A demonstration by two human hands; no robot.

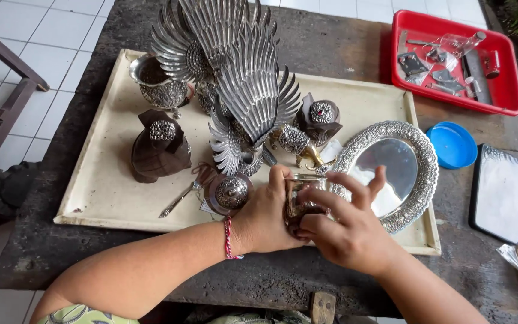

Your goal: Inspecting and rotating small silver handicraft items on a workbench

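My left hand [266,217] and my right hand [346,231] both wrap a small silver cup [303,187] at the near edge of a cream tray [100,192]. The left hand cups it from the left, thumb up along its rim. Fingers of the right hand curl over its front and right side. Just left of the hands sits a round brown lid with a silver knob [229,193]. An oval silver plate [391,171] lies right behind the right hand.
On the tray stand a large silver winged bird figure [244,90], a silver goblet [158,84], two brown carved boxes [160,149] and a small spoon [178,200]. A red tray of tools [502,96], a blue lid [452,145] and a rectangular mirror [497,192] lie right.
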